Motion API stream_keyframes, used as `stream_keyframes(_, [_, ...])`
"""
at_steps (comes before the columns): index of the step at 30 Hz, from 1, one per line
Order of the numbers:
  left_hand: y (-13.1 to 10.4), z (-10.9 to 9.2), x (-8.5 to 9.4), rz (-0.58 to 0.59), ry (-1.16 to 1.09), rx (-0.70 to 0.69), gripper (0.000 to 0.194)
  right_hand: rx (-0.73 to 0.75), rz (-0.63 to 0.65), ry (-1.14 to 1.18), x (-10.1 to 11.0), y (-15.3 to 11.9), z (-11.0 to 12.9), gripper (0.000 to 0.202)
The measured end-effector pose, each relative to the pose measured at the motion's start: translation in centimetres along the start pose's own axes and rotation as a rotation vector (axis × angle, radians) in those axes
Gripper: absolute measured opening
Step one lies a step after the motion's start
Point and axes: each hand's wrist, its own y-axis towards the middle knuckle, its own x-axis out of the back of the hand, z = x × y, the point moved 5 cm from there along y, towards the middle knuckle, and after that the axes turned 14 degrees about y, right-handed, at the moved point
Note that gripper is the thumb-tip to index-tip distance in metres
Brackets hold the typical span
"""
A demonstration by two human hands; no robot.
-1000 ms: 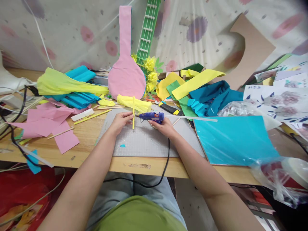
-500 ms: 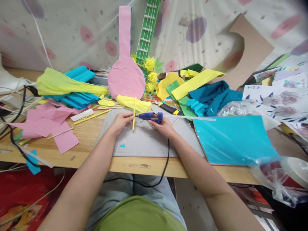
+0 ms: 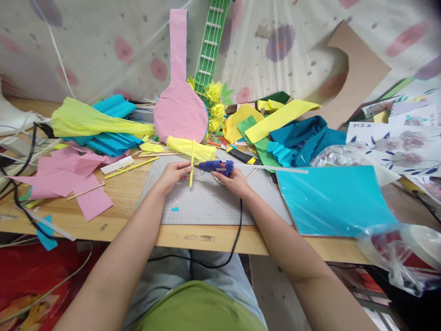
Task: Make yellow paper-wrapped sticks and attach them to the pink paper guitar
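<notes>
Between the fingertips of my left hand [image 3: 174,175] is a thin yellow stick [image 3: 192,161], held nearly upright above the grey cutting mat [image 3: 213,207]. My right hand [image 3: 237,182] is wrapped round a blue hot glue gun [image 3: 216,168]. The gun's nozzle points left and is at or very close to the stick; whether they touch I cannot tell. A long whitish glue stick [image 3: 275,169] juts from the gun's back, and its black cord [image 3: 237,230] hangs over the table edge. Behind the hands lies a piece of yellow crepe paper [image 3: 191,148].
A pink lute-shaped cutout [image 3: 181,112] stands at the back beside a green stringed neck [image 3: 211,46]. Pink paper pieces [image 3: 74,170] and another yellow stick [image 3: 132,168] lie left. On the right are a utility knife [image 3: 243,155] and a turquoise sheet stack [image 3: 336,200].
</notes>
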Motion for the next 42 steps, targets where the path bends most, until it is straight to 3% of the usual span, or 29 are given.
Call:
stream_keyframes(11, [0.1,0.2,0.0,-0.004,-0.006,0.010,0.039,0.004,-0.013,0.010,0.0,0.1,0.0,0.041])
stream_keyframes(30, [0.1,0.0,0.2,-0.005,-0.041,-0.010,0.042,-0.018,0.174,-0.105,0.6,-0.4,0.0,0.043])
stream_keyframes(33, [0.0,-0.2,0.4,-0.026,-0.090,-0.009,0.041,-0.039,0.037,-0.063,3.0,-0.3,-0.1,0.043])
stream_keyframes(38, [0.0,-0.4,0.5,-0.050,-0.178,-0.001,0.033,-0.123,-0.393,-0.092,8.9,-0.2,-2.3,0.052])
stream_keyframes(42, [0.0,-0.5,0.6,-0.071,-0.219,-0.002,0.034,-0.197,-0.398,-0.218,9.9,0.3,-4.2,0.055])
